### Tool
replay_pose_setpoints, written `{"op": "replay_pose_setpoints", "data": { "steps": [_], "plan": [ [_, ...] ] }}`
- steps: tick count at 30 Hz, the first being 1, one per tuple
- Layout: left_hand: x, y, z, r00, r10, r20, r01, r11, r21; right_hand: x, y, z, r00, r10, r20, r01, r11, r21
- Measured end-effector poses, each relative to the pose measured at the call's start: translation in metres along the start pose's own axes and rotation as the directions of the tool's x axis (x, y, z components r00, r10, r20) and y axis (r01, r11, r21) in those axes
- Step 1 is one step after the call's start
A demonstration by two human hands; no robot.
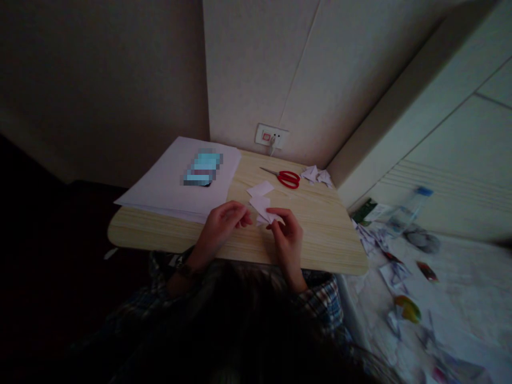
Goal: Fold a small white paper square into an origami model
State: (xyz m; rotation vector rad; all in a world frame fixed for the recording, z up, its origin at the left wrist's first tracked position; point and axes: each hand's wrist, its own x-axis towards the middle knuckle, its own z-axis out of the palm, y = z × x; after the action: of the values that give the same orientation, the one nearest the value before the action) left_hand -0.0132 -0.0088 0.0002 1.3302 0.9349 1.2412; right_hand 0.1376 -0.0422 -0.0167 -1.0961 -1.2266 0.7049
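My right hand (pixel 287 230) pinches a small folded piece of white paper (pixel 261 206) between thumb and fingers, just above the front part of the wooden table. Left of it, apart from the paper, my left hand (pixel 229 220) is closed, its fingers curled toward the thumb; I see nothing in them. Just beyond the folded piece, a small white paper strip (pixel 261 189) lies on the tabletop. Scissors with red handles (pixel 288 179) rest farther back, their blades pointing left. Several folded paper pieces (pixel 316 175) sit by the table's right back edge.
Large white sheets (pixel 168 181) cover the left of the table (pixel 320 234), with a phone (pixel 203 168) on top. A wall socket (pixel 272 136) holds a plug behind the table. To the right, a bed (pixel 460 266) carries scattered papers and a clear plastic bottle (pixel 412 210).
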Motion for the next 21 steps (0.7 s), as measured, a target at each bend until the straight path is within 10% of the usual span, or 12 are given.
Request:
{"op": "replay_pose_setpoints", "data": {
  "steps": [21],
  "plan": [
    [0.0034, -0.0062, -0.0028, 0.991, -0.132, 0.008, 0.132, 0.980, -0.151, -0.0016, -0.0056, -0.0015, 0.970, -0.029, 0.240, 0.045, 0.997, -0.061]
  ]
}}
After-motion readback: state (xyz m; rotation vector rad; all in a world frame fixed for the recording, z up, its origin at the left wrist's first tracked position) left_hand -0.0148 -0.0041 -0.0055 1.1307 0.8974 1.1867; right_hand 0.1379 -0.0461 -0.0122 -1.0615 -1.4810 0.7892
